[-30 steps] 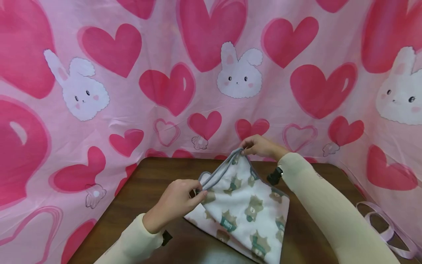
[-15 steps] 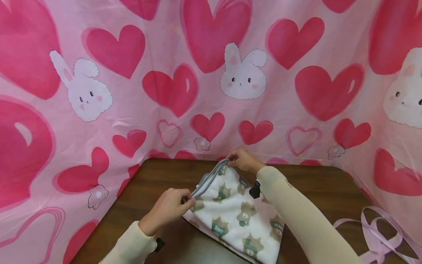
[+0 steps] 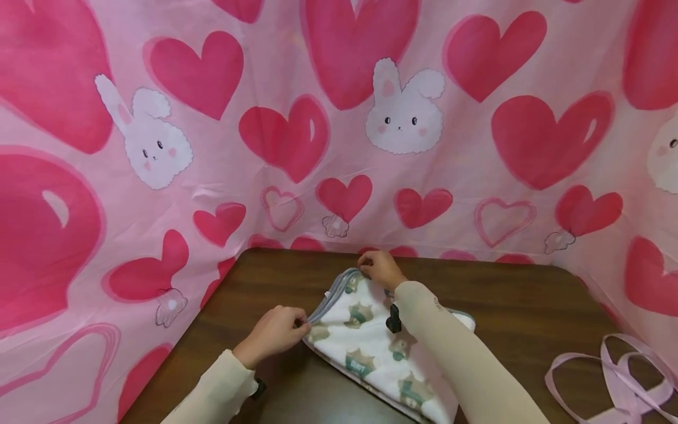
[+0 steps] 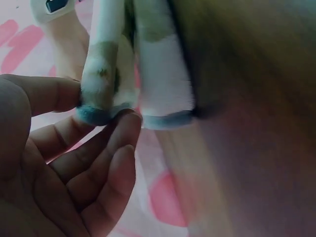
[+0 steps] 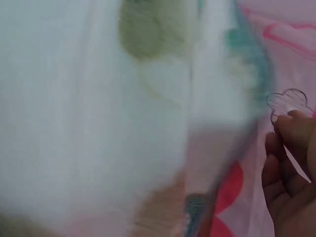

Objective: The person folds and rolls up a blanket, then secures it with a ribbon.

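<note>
A white fleece blanket [image 3: 371,330] printed with brown bears and trimmed in grey lies folded over the table, its left edge lifted. My left hand [image 3: 278,330] pinches the blanket's near-left corner; in the left wrist view, the thumb and fingers of that hand [image 4: 94,148] meet at the layered trim. Just past the far corner, my right hand [image 3: 382,270] has loosely bent fingers right at the trim. In the right wrist view, no cloth shows between the thumb and fingers of this hand [image 5: 291,163], and the blurred blanket edge is beside them.
The brown wooden table [image 3: 508,312] ends at a pink curtain [image 3: 339,159] with hearts and rabbits, which stands at the back and both sides. A looped pink ribbon [image 3: 617,377] lies at the right of the table.
The raised far corner of the blanket has come down and left with my right hand, whose fingers now sit apart from it. My left hand has moved slightly left and lower, still pinching.
</note>
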### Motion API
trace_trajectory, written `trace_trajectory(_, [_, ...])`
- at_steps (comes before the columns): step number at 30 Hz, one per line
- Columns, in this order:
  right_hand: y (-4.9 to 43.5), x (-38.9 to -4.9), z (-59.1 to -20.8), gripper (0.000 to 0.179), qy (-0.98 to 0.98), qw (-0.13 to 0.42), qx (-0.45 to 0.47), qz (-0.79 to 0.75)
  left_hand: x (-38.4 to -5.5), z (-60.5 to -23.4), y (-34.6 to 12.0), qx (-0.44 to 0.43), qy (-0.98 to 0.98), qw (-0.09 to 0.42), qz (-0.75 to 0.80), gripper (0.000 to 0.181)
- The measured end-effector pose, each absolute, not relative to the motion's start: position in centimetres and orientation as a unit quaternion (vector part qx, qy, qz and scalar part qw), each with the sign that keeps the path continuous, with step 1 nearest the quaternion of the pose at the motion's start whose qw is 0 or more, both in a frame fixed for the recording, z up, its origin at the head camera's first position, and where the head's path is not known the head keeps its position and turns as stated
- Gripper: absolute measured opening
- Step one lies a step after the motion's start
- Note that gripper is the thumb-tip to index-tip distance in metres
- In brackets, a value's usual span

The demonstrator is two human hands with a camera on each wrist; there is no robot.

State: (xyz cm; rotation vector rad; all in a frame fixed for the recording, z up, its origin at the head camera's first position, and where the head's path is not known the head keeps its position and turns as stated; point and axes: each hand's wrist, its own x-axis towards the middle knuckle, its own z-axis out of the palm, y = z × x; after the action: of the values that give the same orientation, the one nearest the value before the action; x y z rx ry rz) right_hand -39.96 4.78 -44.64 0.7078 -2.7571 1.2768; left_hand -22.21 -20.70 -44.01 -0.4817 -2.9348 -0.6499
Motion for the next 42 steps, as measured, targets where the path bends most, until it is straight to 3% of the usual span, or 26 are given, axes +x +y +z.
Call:
trace_trajectory(6, [6.2,-38.6,-45.1,0.009,-0.883,-0.029,0.251,0.396,-22.7,-45.3,-20.8,-0.143,-0.971,0.037,-0.188,0.007])
trace_trajectory(13, [12.3,-36.6,-44.5,0.006,-0.888,-0.084,0.292,0.347,-24.0,-45.7,-20.2,-0.137,-0.971,0.006,-0.194,0.024])
trace_trajectory(17, [16.3,-35.2,-44.5,0.007,-0.892,-0.088,0.286,0.338,-23.9,-45.8,-20.1,-0.143,-0.967,-0.040,-0.208,0.031])
trace_trajectory(22, [19.1,-34.2,-43.5,0.012,-0.882,-0.076,0.246,0.394,-23.8,-44.5,-21.5,-0.161,-0.967,-0.056,-0.189,0.027])
trace_trajectory(28, [16.5,-33.6,-39.9,0.021,-0.887,-0.129,0.252,0.365,-23.6,-41.9,-23.8,-0.131,-0.961,-0.127,-0.209,0.041])
trace_trajectory(34, [13.0,-34.0,-39.4,0.022,-0.918,-0.144,0.269,0.252,-22.8,-42.0,-25.7,-0.063,-0.967,-0.144,-0.199,0.046])
trace_trajectory(38, [13.4,-34.3,-41.4,0.019,-0.923,-0.168,0.255,0.234,-22.1,-43.5,-26.0,-0.076,-0.965,-0.135,-0.212,0.035])
trace_trajectory(42, [13.9,-35.1,-42.3,0.012,-0.924,-0.150,0.269,0.226,-21.5,-44.0,-25.9,-0.092,-0.966,-0.093,-0.222,0.022])
